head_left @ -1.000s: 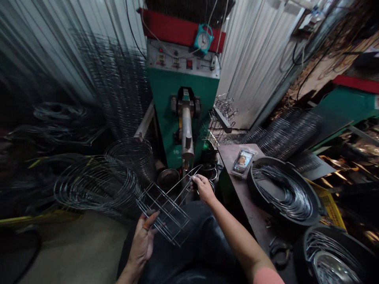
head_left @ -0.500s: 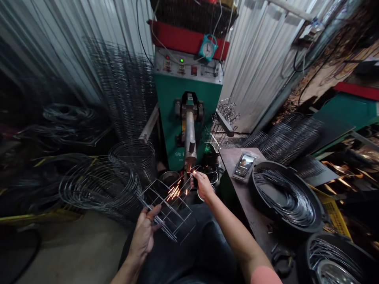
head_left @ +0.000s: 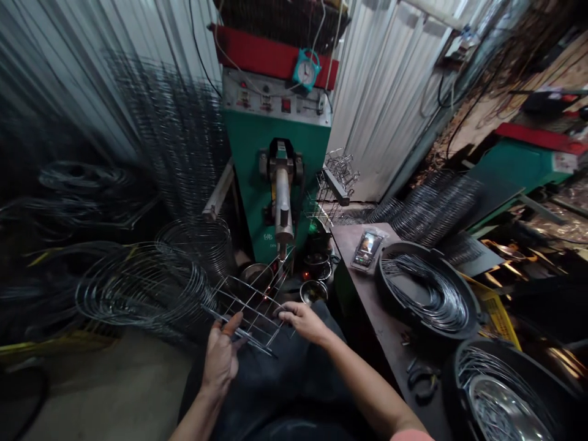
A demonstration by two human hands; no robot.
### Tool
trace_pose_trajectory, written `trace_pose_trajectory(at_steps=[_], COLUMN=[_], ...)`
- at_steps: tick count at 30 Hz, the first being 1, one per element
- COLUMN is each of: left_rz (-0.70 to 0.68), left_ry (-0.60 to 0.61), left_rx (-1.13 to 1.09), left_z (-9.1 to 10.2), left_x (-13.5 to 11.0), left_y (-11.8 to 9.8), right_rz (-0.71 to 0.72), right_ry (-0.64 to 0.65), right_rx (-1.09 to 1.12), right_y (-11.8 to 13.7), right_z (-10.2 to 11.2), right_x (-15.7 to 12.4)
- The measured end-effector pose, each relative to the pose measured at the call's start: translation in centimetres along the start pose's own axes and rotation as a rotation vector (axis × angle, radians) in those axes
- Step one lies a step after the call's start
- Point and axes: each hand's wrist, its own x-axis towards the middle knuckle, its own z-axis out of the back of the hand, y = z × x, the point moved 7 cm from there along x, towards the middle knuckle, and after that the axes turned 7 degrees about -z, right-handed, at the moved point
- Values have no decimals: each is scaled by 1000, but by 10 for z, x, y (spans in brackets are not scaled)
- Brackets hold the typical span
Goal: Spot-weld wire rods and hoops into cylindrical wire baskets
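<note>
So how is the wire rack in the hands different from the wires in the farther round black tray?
The wire rack is a grid of crossing bars; the tray wires curve round in a bundle. The wire rack is held in the left hand and right hand; the tray wires lie in the black tray. Both look like thin, grey metal.

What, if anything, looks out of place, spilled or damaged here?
Nothing looks plainly spilled or damaged. Mildly odd: a teal, round-faced clock sits against the red-topped green metal machine, a household item beside switches. The silver wire rack at the left hand and right hand shows no obvious break.
</note>
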Motion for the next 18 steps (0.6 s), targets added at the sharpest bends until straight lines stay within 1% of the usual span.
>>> trace_pose_trajectory(at_steps=[6, 11, 13, 15, 18], left_rz=[-5, -8, -9, -12, 14], left_ry=[-5, 25, 54, 80, 118], left_rx=[27, 39, 24, -9, -52], left_z=[1, 2, 4, 9, 21], left_x=[3, 9, 8, 1, -21], left_y=[-4, 0, 4, 7, 9], right_rz=[1, 2, 10, 14, 9], right_ry=[-7, -1, -16, -10, 52], right_rx=[95, 173, 166, 120, -1], right_y=[1, -3, -2, -1, -6], right_z=[-2, -6, -6, -7, -9], right_x=[9, 7, 2, -8, -37])
